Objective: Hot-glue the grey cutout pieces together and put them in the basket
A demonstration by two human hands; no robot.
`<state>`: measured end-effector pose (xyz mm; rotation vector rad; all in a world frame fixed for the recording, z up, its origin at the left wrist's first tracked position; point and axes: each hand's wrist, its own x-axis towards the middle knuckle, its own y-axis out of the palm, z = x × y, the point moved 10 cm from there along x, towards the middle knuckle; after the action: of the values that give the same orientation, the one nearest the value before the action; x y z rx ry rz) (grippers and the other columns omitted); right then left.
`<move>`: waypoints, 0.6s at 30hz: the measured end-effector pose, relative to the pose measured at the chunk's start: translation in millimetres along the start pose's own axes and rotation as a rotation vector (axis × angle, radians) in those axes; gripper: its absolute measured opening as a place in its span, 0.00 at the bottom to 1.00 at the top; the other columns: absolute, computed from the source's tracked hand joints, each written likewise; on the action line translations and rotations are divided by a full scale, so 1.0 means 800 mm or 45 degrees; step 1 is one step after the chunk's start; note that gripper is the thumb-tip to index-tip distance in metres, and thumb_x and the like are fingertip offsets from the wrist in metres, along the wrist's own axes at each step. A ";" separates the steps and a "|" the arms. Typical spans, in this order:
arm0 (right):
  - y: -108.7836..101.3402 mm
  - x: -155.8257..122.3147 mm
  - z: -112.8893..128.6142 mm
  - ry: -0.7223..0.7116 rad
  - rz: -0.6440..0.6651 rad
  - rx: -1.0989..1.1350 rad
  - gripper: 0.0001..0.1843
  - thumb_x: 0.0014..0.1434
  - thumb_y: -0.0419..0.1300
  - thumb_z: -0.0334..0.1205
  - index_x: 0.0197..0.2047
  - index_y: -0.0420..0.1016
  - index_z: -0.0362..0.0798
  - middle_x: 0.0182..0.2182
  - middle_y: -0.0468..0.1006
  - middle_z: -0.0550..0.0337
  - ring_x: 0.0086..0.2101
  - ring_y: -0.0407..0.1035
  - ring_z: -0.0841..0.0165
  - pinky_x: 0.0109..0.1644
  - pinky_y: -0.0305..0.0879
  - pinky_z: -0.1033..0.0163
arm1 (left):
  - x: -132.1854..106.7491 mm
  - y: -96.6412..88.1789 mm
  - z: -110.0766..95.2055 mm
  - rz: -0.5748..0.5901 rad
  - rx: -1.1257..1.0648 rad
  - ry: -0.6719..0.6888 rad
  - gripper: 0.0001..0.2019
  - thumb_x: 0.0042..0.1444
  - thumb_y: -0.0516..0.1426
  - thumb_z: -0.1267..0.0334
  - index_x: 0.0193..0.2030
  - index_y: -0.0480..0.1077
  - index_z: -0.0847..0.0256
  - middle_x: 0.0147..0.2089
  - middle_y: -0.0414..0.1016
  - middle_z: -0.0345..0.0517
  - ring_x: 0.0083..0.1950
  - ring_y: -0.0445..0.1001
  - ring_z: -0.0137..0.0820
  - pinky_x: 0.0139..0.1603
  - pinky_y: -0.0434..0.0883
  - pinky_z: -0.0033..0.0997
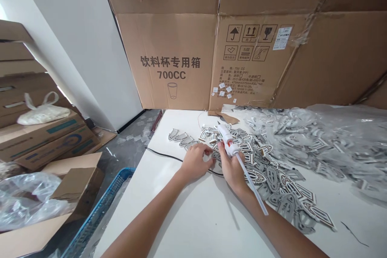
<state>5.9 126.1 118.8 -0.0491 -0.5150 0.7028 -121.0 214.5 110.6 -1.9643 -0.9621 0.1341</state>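
My right hand (231, 168) is closed around a white hot glue gun (227, 141) with an orange trigger; a long clear glue stick (251, 183) juts back from it toward me. Its nozzle points away, over a heap of grey and white arch-shaped cutouts (272, 175) spread on the white table (193, 217). My left hand (195, 160) rests beside it, fingers curled down onto a cutout at the heap's left edge. A row of cutouts (180, 137) lies just beyond my left hand. The gun's black cord (163, 154) runs off to the left.
Clear plastic bags of more cutouts (326, 137) fill the right side. Large cardboard boxes (211, 60) wall off the back. A blue plastic crate (99, 209) stands at the table's left edge, with stacked boxes and a plastic bag (42, 141) on the floor beyond.
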 end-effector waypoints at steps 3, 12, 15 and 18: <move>0.002 0.000 -0.001 0.007 0.006 0.027 0.23 0.70 0.59 0.60 0.38 0.77 0.48 0.32 0.82 0.55 0.34 0.74 0.61 0.41 0.68 0.58 | 0.000 0.007 -0.014 0.025 0.215 0.085 0.10 0.60 0.65 0.59 0.48 0.79 0.55 0.45 0.79 0.47 0.48 0.77 0.44 0.51 0.70 0.45; -0.004 0.000 -0.003 0.012 -0.054 0.042 0.23 0.69 0.59 0.60 0.38 0.77 0.47 0.34 0.81 0.54 0.35 0.73 0.62 0.42 0.67 0.58 | 0.002 0.015 -0.042 0.113 0.675 0.480 0.12 0.75 0.50 0.65 0.44 0.74 0.61 0.44 0.78 0.54 0.49 0.76 0.44 0.51 0.68 0.44; -0.011 0.001 -0.004 0.031 -0.099 0.019 0.24 0.69 0.59 0.61 0.39 0.77 0.46 0.36 0.81 0.52 0.38 0.74 0.60 0.46 0.67 0.56 | 0.002 -0.015 -0.034 0.066 0.533 0.443 0.14 0.77 0.48 0.59 0.49 0.73 0.60 0.47 0.78 0.53 0.49 0.77 0.43 0.52 0.69 0.42; -0.011 0.000 -0.006 0.083 -0.096 0.035 0.25 0.69 0.59 0.62 0.39 0.77 0.47 0.34 0.79 0.53 0.36 0.73 0.60 0.42 0.67 0.57 | -0.001 -0.056 -0.029 -0.061 0.328 0.375 0.15 0.78 0.46 0.57 0.53 0.73 0.57 0.48 0.78 0.51 0.49 0.78 0.40 0.53 0.70 0.40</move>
<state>13.6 120.2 116.8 -0.0267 -0.4421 0.6321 -136.5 210.6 158.0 -1.6671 -0.7576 -0.0559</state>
